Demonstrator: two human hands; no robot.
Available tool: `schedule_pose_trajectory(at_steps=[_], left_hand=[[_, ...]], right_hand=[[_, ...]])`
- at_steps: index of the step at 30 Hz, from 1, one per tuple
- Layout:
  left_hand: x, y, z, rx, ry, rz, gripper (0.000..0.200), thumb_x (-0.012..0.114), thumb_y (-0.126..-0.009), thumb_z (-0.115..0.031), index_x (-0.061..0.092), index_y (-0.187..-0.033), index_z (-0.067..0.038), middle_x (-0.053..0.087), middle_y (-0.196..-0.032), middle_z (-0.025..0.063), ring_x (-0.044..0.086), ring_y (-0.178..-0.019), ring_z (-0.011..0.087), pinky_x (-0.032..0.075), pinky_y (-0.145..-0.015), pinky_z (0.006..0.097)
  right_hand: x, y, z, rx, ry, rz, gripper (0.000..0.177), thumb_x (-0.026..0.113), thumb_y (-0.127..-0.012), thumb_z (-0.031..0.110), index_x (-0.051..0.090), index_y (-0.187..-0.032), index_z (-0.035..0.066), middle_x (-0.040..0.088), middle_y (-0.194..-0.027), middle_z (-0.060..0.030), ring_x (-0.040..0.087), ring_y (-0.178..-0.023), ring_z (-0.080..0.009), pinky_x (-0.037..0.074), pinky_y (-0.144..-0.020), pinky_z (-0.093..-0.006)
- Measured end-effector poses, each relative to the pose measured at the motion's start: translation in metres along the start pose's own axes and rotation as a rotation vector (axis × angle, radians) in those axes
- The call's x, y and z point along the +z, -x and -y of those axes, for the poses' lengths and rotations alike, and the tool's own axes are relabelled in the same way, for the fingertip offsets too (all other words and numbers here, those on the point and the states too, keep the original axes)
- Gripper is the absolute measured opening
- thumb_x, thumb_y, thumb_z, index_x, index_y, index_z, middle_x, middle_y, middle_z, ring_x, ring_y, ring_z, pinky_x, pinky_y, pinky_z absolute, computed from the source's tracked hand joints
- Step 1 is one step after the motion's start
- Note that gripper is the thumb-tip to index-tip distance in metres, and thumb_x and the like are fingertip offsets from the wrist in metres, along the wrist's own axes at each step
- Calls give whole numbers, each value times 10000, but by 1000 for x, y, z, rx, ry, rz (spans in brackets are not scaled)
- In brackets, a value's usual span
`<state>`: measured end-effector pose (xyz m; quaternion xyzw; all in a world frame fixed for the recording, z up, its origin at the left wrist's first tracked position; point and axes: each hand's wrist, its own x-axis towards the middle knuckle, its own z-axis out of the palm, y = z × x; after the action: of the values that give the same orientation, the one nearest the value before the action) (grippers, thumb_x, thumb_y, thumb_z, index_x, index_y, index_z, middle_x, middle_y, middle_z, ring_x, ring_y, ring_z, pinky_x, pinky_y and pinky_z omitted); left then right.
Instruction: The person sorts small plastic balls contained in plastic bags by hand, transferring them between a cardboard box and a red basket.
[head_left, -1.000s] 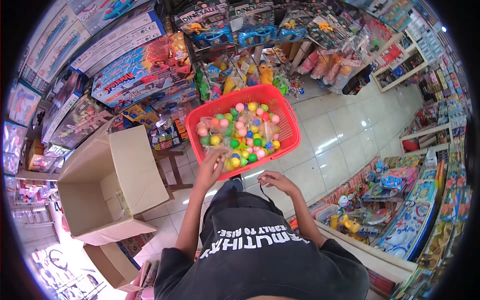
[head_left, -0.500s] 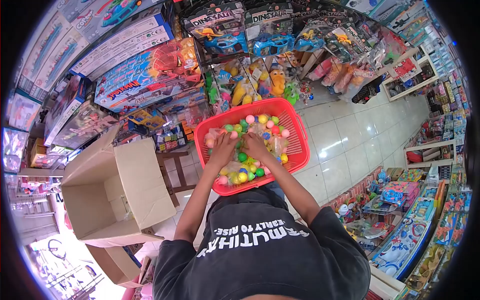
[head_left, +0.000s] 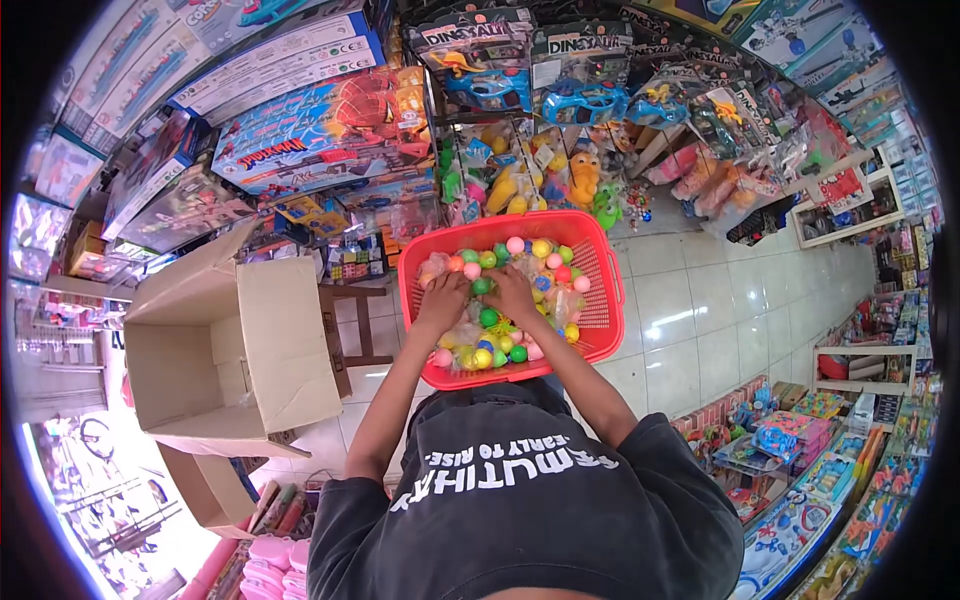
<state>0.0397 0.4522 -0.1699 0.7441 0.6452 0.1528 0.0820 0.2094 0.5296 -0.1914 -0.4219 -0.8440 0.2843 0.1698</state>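
A red plastic basket (head_left: 610,320) holds many small colourful plastic balls, among them a yellow ball (head_left: 483,358) and a pink ball (head_left: 515,244), mixed with crumpled clear plastic bags (head_left: 462,336). Both hands are inside the basket. My left hand (head_left: 445,298) lies over the balls on the left side, its fingers curled down among them. Close beside it, my right hand (head_left: 514,292) has bent fingers at a green ball (head_left: 482,286) lying between the two hands. Whatever the fingertips grip is largely hidden by the hands.
An open cardboard box (head_left: 290,340) stands left of the basket, near a dark wooden stool (head_left: 362,320). Boxed toys (head_left: 320,130) and hanging dinosaur toy packs (head_left: 580,75) line the far side. Tiled floor (head_left: 690,300) extends right, towards shelves of toys (head_left: 800,440).
The view has shifted, so the basket and shelves sit slightly lower and to the right. Both hands stay among the balls, with the left fingers more curled and a green ball now showing between the hands.
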Motion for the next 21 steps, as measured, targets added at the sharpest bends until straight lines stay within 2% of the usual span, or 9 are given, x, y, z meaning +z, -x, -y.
schedule_pose_trajectory(at_steps=[4, 7, 10, 12, 15, 16, 18, 19, 21], left_hand=[[-1, -1, -7, -32, 7, 20, 367, 539, -735, -87, 569, -1098, -132, 488, -1129, 88, 438, -1122, 260, 370, -904, 416], [-2, 0, -2, -34, 118, 28, 385, 553, -730, -76, 569, -1106, -155, 482, -1125, 91, 431, -1124, 268, 372, -901, 427], [-7, 1, -7, -21, 235, -3, 396, 559, -730, -69, 569, -1112, -170, 476, -1125, 86, 426, -1125, 274, 377, -895, 433], [-14, 3, -11, -26, 277, -34, 399, 560, -732, -68, 568, -1116, -176, 473, -1127, 82, 425, -1123, 277, 381, -890, 433], [-17, 5, -14, -41, 281, -31, 396, 570, -731, -76, 575, -1113, -182, 475, -1117, 71, 412, -1136, 267, 368, -897, 432], [-13, 5, -14, -50, 236, -10, 376, 573, -733, -88, 586, -1097, -182, 471, -1131, 76, 394, -1155, 273, 349, -914, 438], [-8, 7, -15, -58, 190, 14, 358, 576, -735, -99, 598, -1082, -182, 467, -1146, 82, 376, -1174, 280, 329, -931, 444], [-5, 7, -16, -69, 140, 47, 333, 574, -738, -112, 611, -1062, -181, 455, -1173, 93, 353, -1193, 292, 306, -949, 456], [1, 7, -16, -74, 92, 77, 310, 573, -742, -125, 624, -1042, -180, 442, -1201, 104, 331, -1212, 304, 282, -967, 467]], right_hand=[[-5, 2, -7, -45, -123, 14, 508, 754, -615, 261, 566, -1075, 159, 507, -960, -109, 497, -949, -323, 421, -835, -414], [-13, 4, -14, -25, -183, 24, 453, 735, -657, 204, 559, -1070, 138, 506, -955, -100, 506, -976, -275, 445, -808, -383], [-18, 5, -23, -70, -412, 14, 394, 699, -707, 141, 547, -1069, 108, 515, -961, -95, 516, -994, -214, 462, -783, -333], [-23, 5, -23, -24, -516, 122, 365, 669, -737, 98, 532, -1075, 87, 527, -970, -95, 521, -992, -175, 474, -743, -294], [-32, 1, -20, 100, -567, 231, 382, 679, -722, 124, 525, -1066, 66, 542, -979, -109, 533, -984, -210, 459, -787, -320], [-31, 1, -20, 98, -565, 234, 382, 679, -722, 124, 525, -1066, 66, 542, -979, -109, 533, -984, -210, 459, -787, -320], [-26, 1, -14, -160, -293, 126, 420, 698, -692, 169, 518, -1058, 68, 526, -1020, -116, 529, -979, -260, 437, -820, -364], [-23, 3, -10, -160, -292, 124, 420, 698, -692, 169, 518, -1058, 68, 526, -1020, -116, 529, -979, -260, 437, -820, -364], [-19, 8, -1, -155, 42, 45, 488, 717, -662, 215, 508, -1083, 86, 490, -1073, -122, 515, -974, -321, 416, -849, -400]])
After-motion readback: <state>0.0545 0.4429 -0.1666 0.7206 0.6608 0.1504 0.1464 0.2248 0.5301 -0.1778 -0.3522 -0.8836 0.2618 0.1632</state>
